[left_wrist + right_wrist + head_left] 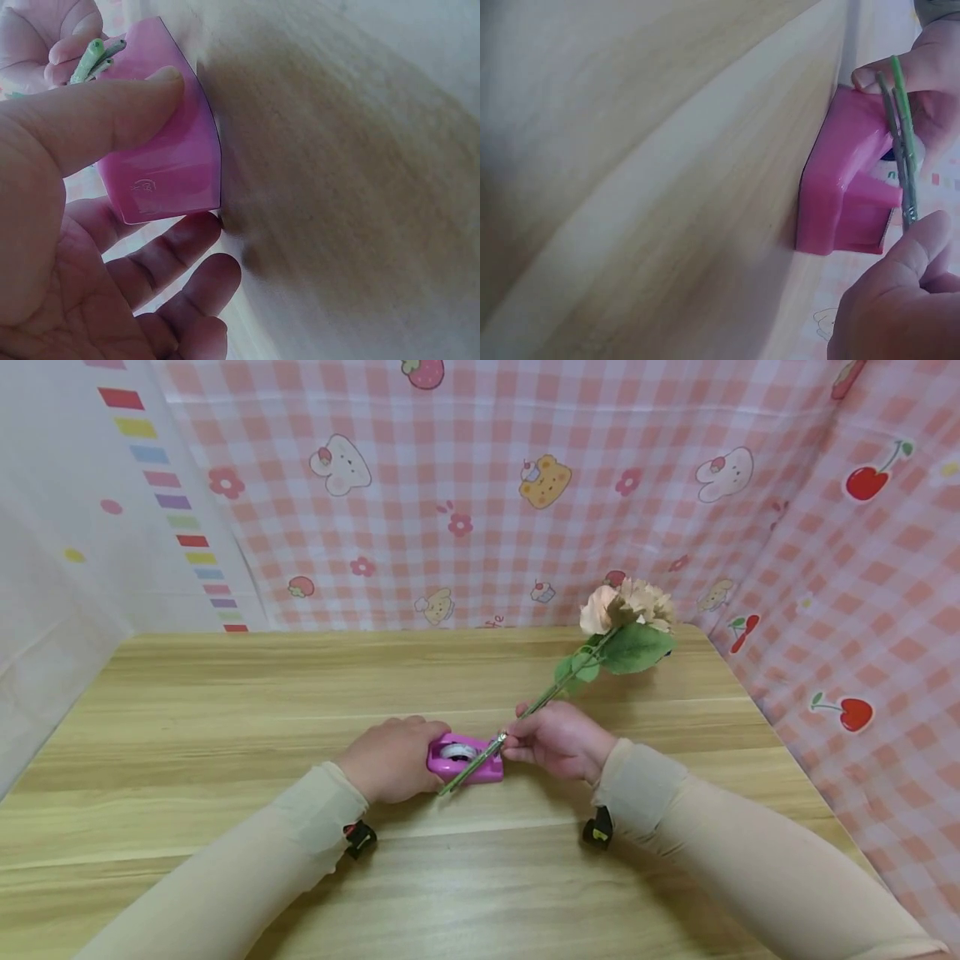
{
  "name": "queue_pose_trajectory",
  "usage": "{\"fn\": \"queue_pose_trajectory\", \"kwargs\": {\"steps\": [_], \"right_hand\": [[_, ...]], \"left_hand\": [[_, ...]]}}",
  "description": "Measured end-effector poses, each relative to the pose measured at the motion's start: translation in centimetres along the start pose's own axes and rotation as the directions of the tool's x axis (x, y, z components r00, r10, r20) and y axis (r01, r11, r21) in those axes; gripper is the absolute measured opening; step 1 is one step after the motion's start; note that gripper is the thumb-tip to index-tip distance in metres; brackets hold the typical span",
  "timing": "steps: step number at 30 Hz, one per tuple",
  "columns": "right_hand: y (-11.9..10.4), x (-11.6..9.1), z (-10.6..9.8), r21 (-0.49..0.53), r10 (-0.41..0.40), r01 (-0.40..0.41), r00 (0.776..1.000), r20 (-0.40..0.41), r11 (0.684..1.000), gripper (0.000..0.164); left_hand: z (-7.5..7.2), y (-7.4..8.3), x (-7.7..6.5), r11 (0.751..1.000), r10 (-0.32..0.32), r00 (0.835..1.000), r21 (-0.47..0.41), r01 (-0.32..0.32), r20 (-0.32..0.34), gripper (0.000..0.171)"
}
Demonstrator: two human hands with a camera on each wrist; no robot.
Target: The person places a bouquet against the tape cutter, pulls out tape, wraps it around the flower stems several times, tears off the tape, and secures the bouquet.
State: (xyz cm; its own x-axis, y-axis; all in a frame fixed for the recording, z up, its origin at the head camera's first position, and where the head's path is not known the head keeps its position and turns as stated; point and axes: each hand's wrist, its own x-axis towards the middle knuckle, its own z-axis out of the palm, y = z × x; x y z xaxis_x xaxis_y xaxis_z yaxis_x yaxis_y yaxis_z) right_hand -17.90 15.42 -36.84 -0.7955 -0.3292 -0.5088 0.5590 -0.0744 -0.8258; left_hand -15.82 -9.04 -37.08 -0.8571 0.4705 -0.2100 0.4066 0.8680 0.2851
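A pink tape dispenser (467,770) with a roll of tape (457,751) in it sits on the wooden table. My left hand (393,758) grips its left end; in the left wrist view the thumb (142,112) lies along its side and fingers reach round the end. Pinched in my right hand (558,742) are the green stems (543,697) of artificial flowers (630,607), with pale peach blooms and green leaves. The stems slant over the dispenser, their cut ends (94,54) near my left thumb. Something shiny wraps the stems at my right fingertips.
The wooden table (225,693) reaches back to a pink checked cloth (480,552) with cartoon prints. More checked cloth hangs along the right side, and a white cloth (60,568) along the left. Each wrist carries a small black camera (597,829).
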Motion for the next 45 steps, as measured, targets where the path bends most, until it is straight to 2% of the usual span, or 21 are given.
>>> {"fn": "queue_pose_trajectory", "kwargs": {"steps": [11, 16, 24, 32, 41, 45], "right_hand": [[-0.3, -0.2, 0.5, 0.080, 0.019, -0.019, 1.000, 0.003, 0.997, 0.027], [-0.2, 0.0, 0.5, 0.102, 0.027, -0.025, 0.999, -0.023, 0.994, 0.031], [0.1, 0.0, 0.4, 0.063, 0.002, 0.002, 0.998, -0.060, 0.998, 0.028], [0.3, 0.2, 0.0, 0.021, -0.001, 0.002, 0.998, -0.057, 1.000, 0.024], [0.4, 0.4, -0.7, -0.077, 0.038, -0.042, 0.998, -0.048, 0.996, 0.015], [0.3, 0.2, -0.9, -0.099, 0.059, -0.062, 0.998, -0.032, 0.993, 0.016]], "left_hand": [[-0.1, 0.1, 0.0, 1.000, 0.008, 1.000, 0.002, -0.008, -0.008, 0.063], [-0.1, 0.2, -0.1, 1.000, 0.007, 1.000, 0.004, -0.007, -0.006, 0.062], [0.0, 0.1, -0.2, 1.000, 0.002, 1.000, 0.002, -0.002, -0.002, 0.064], [-0.1, 0.0, -0.2, 1.000, 0.003, 1.000, 0.002, -0.003, 0.002, 0.065], [0.0, 0.1, -0.2, 1.000, 0.006, 1.000, 0.005, -0.006, 0.004, 0.064], [-0.1, 0.1, -0.1, 1.000, 0.006, 1.000, 0.005, -0.006, 0.003, 0.064]]}}
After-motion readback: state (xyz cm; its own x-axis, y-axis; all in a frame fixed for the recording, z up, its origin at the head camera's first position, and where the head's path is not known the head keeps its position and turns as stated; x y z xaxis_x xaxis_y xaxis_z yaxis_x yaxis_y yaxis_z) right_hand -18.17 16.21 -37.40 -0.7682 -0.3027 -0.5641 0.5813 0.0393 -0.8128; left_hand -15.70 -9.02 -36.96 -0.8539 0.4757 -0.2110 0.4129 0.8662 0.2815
